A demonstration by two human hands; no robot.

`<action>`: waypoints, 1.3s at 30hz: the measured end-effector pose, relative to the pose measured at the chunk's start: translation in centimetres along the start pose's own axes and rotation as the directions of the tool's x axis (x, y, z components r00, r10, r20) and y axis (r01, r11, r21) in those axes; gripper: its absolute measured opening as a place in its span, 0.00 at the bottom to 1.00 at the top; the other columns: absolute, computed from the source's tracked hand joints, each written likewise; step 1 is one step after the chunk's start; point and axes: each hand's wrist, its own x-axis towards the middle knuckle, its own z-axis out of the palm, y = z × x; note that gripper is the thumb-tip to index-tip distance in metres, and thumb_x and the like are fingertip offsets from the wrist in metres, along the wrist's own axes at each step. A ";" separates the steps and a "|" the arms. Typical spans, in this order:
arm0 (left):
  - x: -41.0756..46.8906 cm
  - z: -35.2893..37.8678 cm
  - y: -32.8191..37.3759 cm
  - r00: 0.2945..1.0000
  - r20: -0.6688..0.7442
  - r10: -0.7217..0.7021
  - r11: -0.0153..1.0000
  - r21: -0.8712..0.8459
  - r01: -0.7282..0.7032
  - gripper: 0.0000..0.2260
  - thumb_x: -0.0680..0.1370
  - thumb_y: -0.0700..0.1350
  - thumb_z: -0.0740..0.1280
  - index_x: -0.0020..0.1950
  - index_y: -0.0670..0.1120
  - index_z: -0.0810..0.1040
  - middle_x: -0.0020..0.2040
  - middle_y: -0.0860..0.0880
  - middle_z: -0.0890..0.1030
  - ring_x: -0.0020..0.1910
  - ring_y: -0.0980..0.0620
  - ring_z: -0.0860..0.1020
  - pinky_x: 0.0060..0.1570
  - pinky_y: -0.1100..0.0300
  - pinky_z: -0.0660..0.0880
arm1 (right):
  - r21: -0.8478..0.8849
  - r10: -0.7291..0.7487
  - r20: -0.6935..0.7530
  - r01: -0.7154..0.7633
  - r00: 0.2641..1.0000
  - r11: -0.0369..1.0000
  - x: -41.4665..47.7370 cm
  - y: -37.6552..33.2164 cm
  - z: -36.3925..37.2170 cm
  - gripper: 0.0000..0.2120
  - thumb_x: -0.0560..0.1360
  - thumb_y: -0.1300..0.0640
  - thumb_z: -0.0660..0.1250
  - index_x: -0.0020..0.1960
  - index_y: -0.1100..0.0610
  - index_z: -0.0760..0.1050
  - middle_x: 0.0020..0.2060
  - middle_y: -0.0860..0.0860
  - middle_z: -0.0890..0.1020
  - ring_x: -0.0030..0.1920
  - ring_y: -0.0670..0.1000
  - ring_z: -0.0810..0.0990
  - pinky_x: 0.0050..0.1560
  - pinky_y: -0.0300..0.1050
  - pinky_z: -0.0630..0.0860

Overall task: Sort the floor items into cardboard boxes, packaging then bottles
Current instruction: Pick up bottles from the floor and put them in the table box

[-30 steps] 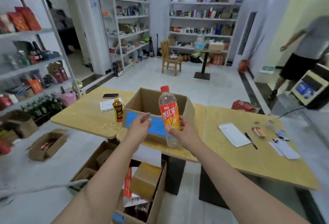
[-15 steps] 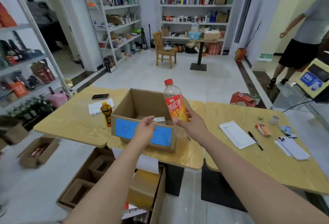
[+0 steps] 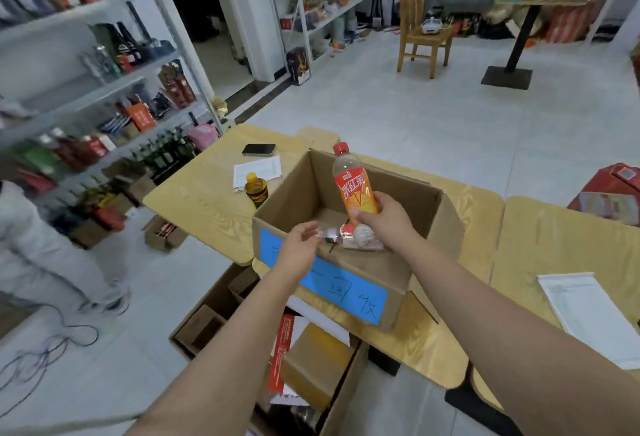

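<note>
The right hand (image 3: 384, 219) clasped the bottle (image 3: 353, 186) near-upright, cap up, directly above the open box (image 3: 446, 227); the left hand (image 3: 299, 248), loosely spread, hovered empty beside it.

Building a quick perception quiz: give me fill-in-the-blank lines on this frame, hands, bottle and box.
1. The right hand grips a bottle whose cap is ____ in colour.
2. The bottle is held over the open cardboard box, which carries a ____ label on its near side.
3. The left hand hangs over the box's near wall, its fingers ____ around nothing.
4. A small yellow-capped bottle stands on the table, ____ the box.

Missing words: red; blue; open; outside
</note>
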 end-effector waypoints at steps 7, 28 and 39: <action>2.7 -0.6 -0.6 0.997 -0.029 -0.072 0.997 -0.015 0.071 0.15 0.81 0.42 0.61 0.67 0.51 0.73 0.61 0.52 0.77 0.57 0.54 0.75 0.56 0.58 0.74 | 0.006 0.147 0.186 -0.151 0.971 0.988 3.4 1.4 3.9 0.23 0.78 0.61 0.67 0.70 0.67 0.69 0.65 0.60 0.76 0.66 0.58 0.75 0.61 0.45 0.71; -8.1 -9.5 -6.1 0.990 0.090 0.110 0.992 -0.074 -0.103 0.17 0.82 0.45 0.60 0.71 0.51 0.70 0.67 0.49 0.75 0.64 0.50 0.75 0.61 0.54 0.72 | 0.141 -0.056 -0.087 0.068 0.995 0.988 -10.5 -3.5 8.9 0.21 0.76 0.58 0.70 0.68 0.58 0.73 0.60 0.55 0.79 0.59 0.51 0.79 0.60 0.50 0.77; -21.1 -20.4 -26.3 0.995 0.086 -0.051 0.991 -0.123 0.061 0.15 0.82 0.41 0.60 0.68 0.49 0.73 0.64 0.51 0.77 0.58 0.52 0.78 0.61 0.55 0.75 | -0.011 0.145 0.103 -0.145 0.984 0.989 -30.1 1.5 27.8 0.21 0.77 0.57 0.68 0.69 0.56 0.71 0.60 0.52 0.77 0.61 0.52 0.76 0.61 0.51 0.75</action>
